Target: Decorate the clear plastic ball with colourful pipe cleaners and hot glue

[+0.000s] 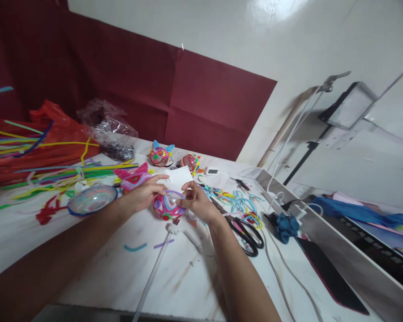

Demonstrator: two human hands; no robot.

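Decorated ball (164,210) is clamped by left hand (144,193) and right hand (199,202); two similar balls (159,157) stand far, a third ball (133,179) left, partly hidden; one pair of scissors (231,219) lies right.

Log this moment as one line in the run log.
left grip: on colorful ball, left side | right grip: on same ball, right side | on table: scissors at right, clear dome at left

No readable text or numbers; white display unit (212,171) too small.
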